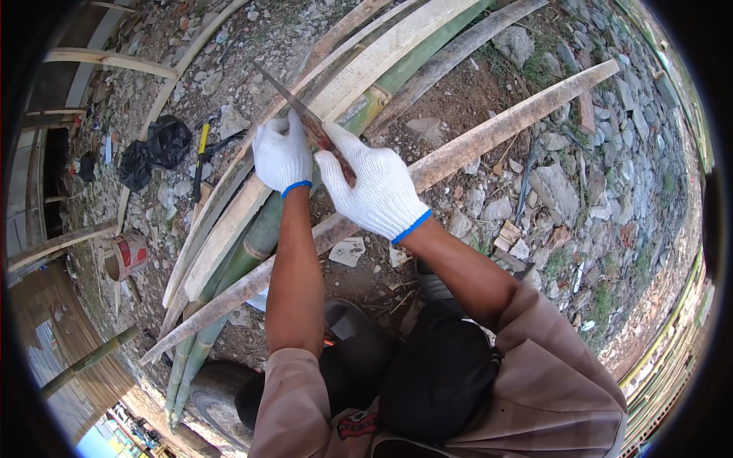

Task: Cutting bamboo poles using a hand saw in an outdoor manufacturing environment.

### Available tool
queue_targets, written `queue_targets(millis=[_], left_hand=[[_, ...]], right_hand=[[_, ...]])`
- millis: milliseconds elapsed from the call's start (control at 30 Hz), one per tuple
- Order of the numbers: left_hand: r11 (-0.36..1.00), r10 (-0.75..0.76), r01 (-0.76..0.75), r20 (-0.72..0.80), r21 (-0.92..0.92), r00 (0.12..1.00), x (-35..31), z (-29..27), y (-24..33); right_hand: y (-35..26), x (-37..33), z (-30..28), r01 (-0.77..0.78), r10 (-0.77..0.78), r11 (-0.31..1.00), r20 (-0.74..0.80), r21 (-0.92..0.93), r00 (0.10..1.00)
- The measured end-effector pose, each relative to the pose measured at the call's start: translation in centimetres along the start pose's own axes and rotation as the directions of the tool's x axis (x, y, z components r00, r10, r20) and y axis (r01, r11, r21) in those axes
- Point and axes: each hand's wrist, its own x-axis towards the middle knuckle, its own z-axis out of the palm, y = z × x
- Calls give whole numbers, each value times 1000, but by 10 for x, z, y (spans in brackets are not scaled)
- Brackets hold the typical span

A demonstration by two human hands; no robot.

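Observation:
Both hands wear white knitted gloves with blue cuffs. In my right hand (pixel 376 185) is a long, narrow, dark-bladed tool (pixel 294 101), its reddish-brown handle between thumb and fingers. The blade slants up and left across split bamboo. Just left of it is my left hand (pixel 283 155), its fingers curled close to the blade, and what they grip is hidden. Under the hands lie pale split bamboo pieces (pixel 401 42) and green bamboo poles (pixel 263 229). A long brown bamboo strip (pixel 508 126) crosses these poles diagonally, passing under my right wrist.
Left of the bamboo, a hammer with a yellow-and-black handle (pixel 202 145) lies by a black plastic bag (pixel 156 149). A tipped, dented container (pixel 127 255) rests farther left. Stones and rubble (pixel 553 191) cover the ground at right. A tyre (pixel 217 401) is at lower left.

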Motion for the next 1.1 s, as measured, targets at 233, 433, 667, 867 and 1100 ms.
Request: queue_targets(millis=[233, 433, 667, 867, 1100], left_hand=[[1000, 17, -18, -83, -18, 996, 0, -11, 8], [999, -25, 26, 14, -33, 1000, 2, 0, 13], [1000, -18, 18, -24, 10, 1000, 6, -11, 4], [1000, -14, 13, -34, -18, 999, -6, 0, 13], [999, -52, 52, -1, 8, 999, 6, -7, -6]], right_hand=[[-33, -92, -75, -224, 213, 971, 126, 84, 969], [1, 7, -3, -74, 77, 994, -36, 81, 996], [-18, -97, -65, -167, 160, 982, 82, 92, 984], [7, 5, -4, -52, 54, 994, -22, 92, 998], [-7, -81, -52, -142, 131, 987, 127, 80, 983]])
